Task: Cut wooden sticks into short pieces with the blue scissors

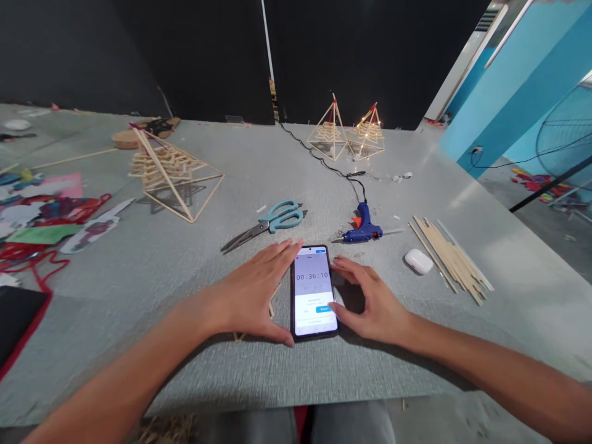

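Observation:
A phone (316, 293) lies flat on the grey table, its lit screen showing a timer at 00:36:10 and a pop-up with a blue button. Along its left edge rests my left hand (252, 290), fingers stretched out and thumb spread near the bottom corner. My right hand (370, 302) is at the right edge, its thumb tip over the blue button and its other fingers apart near the upper corner. Thin wooden sticks (272, 305) show partly from under my left hand; most of them is hidden.
Scissors (271, 224) and a blue hot glue gun (362, 227) lie beyond the phone. To the right are a white earbud case (419, 261) and wooden sticks (446, 256). Stick pyramids (173, 172) stand farther back, two near the wall (345, 132). Colourful scraps (46, 228) cover the left.

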The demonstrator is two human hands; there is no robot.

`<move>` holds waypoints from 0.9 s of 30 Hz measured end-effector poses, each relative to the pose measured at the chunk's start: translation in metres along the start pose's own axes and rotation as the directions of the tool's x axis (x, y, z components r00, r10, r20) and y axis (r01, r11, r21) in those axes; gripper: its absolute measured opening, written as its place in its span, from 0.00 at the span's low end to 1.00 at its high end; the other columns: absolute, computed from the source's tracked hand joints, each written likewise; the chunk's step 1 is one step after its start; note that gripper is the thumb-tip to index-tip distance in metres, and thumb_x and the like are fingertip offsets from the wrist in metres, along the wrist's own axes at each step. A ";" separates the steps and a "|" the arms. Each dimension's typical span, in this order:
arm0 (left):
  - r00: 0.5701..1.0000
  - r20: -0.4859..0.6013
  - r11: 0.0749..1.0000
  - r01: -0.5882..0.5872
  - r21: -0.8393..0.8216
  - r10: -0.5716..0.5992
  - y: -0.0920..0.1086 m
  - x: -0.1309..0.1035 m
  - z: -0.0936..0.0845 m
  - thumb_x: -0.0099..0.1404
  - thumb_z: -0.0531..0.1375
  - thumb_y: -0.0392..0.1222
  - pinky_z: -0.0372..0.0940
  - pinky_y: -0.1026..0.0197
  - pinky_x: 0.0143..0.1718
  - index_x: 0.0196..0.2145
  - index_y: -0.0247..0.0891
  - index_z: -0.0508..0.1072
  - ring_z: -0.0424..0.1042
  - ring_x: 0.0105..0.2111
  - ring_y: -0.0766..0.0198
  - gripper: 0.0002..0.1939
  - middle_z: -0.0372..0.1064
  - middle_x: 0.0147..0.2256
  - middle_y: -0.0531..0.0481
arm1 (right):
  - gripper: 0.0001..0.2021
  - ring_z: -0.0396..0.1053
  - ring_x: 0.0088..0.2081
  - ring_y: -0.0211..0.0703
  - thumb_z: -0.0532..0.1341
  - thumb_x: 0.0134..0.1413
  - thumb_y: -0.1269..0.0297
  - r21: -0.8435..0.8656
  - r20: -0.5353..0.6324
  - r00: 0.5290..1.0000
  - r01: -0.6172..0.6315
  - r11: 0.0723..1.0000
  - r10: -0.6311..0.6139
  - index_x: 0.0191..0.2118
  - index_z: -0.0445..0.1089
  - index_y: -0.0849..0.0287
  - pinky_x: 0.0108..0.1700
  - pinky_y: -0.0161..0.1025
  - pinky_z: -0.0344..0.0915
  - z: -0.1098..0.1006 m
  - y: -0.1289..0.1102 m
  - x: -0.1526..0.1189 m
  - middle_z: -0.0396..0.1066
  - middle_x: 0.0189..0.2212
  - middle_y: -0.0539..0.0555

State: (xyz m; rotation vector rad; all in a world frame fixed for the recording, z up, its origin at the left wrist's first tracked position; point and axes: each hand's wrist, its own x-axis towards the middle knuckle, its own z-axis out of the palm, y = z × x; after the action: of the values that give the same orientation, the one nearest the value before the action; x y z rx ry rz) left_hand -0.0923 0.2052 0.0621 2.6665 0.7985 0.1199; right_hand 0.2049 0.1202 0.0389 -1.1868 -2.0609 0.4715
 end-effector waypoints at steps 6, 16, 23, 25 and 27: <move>1.000 -0.014 1.000 0.006 0.004 -0.006 0.002 0.000 0.001 0.47 0.73 0.81 0.45 0.28 0.76 0.77 0.48 0.16 0.40 0.77 0.27 0.86 0.31 0.79 0.28 | 0.38 0.69 0.67 0.68 0.72 0.58 0.53 -0.042 0.023 1.000 -0.018 0.999 0.019 0.69 0.59 0.54 0.65 0.70 0.68 0.002 0.006 0.001 0.72 0.64 0.68; 1.000 -0.007 1.000 -0.007 0.017 0.007 0.002 0.000 -0.001 0.47 0.71 0.83 0.46 0.30 0.76 0.78 0.45 0.19 0.40 0.77 0.27 0.86 0.32 0.79 0.28 | 0.18 0.68 0.63 0.58 0.60 0.70 0.64 0.072 -0.040 0.989 0.143 0.987 -0.140 0.62 0.67 0.51 0.65 0.66 0.67 -0.006 0.000 0.004 0.74 0.58 0.61; 0.999 -0.003 0.999 -0.040 0.021 0.040 0.005 0.000 -0.003 0.51 0.71 0.82 0.46 0.30 0.76 0.77 0.46 0.15 0.39 0.78 0.30 0.84 0.30 0.79 0.27 | 0.16 0.64 0.66 0.58 0.56 0.74 0.65 -0.005 -0.026 0.993 0.116 0.993 -0.116 0.62 0.68 0.52 0.66 0.66 0.65 -0.007 0.002 0.003 0.71 0.61 0.62; 0.998 -0.001 0.998 -0.066 0.011 0.066 0.007 0.000 -0.002 0.53 0.71 0.79 0.46 0.30 0.76 0.77 0.46 0.17 0.40 0.78 0.31 0.82 0.30 0.79 0.27 | 0.15 0.62 0.67 0.58 0.55 0.74 0.65 -0.034 -0.019 0.993 0.116 0.993 -0.117 0.61 0.68 0.53 0.67 0.65 0.63 -0.007 0.003 0.003 0.69 0.62 0.63; 0.997 -0.003 0.997 -0.079 -0.010 0.079 0.008 0.000 -0.001 0.55 0.72 0.76 0.45 0.31 0.77 0.78 0.45 0.20 0.40 0.78 0.32 0.80 0.31 0.79 0.28 | 0.16 0.60 0.68 0.59 0.55 0.74 0.66 -0.058 -0.012 0.994 0.111 0.992 -0.112 0.62 0.68 0.54 0.68 0.65 0.62 -0.006 0.003 0.003 0.68 0.64 0.63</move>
State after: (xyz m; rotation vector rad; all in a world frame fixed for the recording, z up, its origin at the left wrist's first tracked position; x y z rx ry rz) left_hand -0.0881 0.1996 0.0664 2.6893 0.6922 0.1474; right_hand 0.2106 0.1238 0.0423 -1.0977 -2.1276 0.3509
